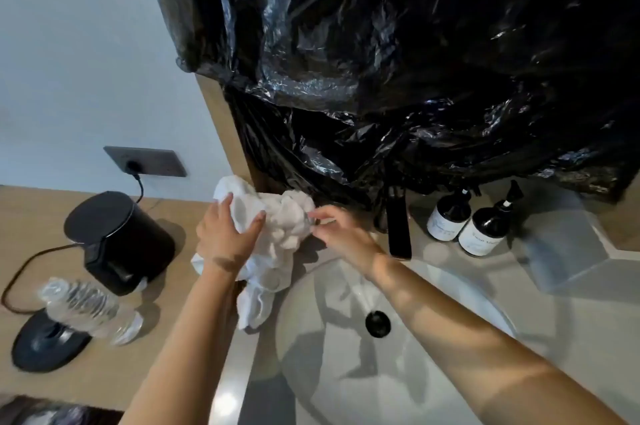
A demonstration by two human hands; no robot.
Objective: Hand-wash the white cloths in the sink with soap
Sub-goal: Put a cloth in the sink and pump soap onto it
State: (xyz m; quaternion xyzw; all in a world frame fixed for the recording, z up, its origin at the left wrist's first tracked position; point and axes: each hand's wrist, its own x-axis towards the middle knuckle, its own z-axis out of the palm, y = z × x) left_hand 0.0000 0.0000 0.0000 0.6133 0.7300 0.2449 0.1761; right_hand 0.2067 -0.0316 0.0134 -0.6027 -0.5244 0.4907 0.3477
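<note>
A bundle of white cloths (277,227) lies bunched on the counter at the sink's back left rim, one end hanging toward the basin. My left hand (225,234) grips the bundle's left side, thumb and fingers wrapped around a fold. My right hand (336,227) pinches the bundle's right edge with its fingertips. The round white sink (329,365) lies below, with a black drain (377,323) in its middle. A black faucet (398,227) stands behind it. Two dark pump bottles of soap (485,230) stand to the faucet's right.
A black kettle (117,237) stands on the wooden counter at left, with its base (48,345) and cord beside it. A clear plastic bottle (90,310) lies on its side near the base. Black plastic sheeting (415,61) covers the wall above the sink.
</note>
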